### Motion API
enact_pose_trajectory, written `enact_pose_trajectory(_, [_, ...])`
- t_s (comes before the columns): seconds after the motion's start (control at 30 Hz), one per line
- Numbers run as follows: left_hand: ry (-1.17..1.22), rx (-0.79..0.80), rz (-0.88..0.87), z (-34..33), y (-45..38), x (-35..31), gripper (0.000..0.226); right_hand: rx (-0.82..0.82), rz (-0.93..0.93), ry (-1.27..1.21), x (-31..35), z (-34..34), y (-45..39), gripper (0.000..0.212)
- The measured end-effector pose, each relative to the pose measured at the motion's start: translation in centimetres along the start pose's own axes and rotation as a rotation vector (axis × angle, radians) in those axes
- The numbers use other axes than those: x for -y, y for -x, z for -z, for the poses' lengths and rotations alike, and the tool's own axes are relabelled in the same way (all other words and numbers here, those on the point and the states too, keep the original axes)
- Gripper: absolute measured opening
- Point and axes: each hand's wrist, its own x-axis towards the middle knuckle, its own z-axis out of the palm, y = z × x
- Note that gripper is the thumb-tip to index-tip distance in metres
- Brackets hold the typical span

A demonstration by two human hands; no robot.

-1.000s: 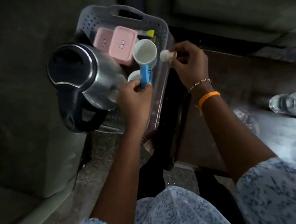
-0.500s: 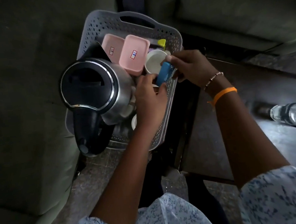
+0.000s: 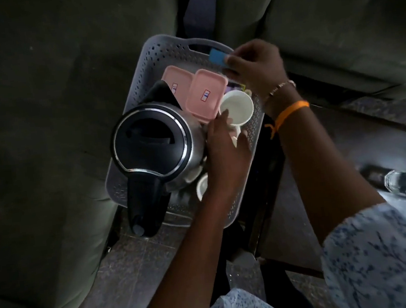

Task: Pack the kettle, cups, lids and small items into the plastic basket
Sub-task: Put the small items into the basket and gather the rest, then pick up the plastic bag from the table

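Basket [image 3: 161, 50] cups sit half-hidden beneath hands: left [image 3: 224, 151] clasps cup [image 3: 238, 107], right [image 3: 257, 65] pinches blue item [image 3: 218, 56].

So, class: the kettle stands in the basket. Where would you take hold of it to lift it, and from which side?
Grip the black handle of the kettle, coming from the near side. It juts out past the basket rim toward the person, free of cups, while the steel body is round, smooth and crowded by lids.

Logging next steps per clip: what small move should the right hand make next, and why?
Probably lower the blue item into the gap behind the pink lids: the right hand holds it over the basket's far rim, not yet inside.
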Motion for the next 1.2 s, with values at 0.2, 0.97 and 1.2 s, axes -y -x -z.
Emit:
enact_pose_trajectory(0.2, [0.005,0.071,0.012,0.1,0.7,1.1,0.044,-0.074,0.096,0.599,0.3,-4.7,-4.0,0.027])
enact_pose_trajectory(0.97, [-0.048,0.084,0.005,-6.9,4.9,-0.5,0.024,-0.174,-0.062,0.128,-9.5,12.6,11.3,0.013])
enact_pose_trajectory(1.2, [-0.123,0.287,0.059,-18.3,14.6,-1.8,0.019,-0.230,-0.238,0.100,-17.8,24.9,19.2,0.013])
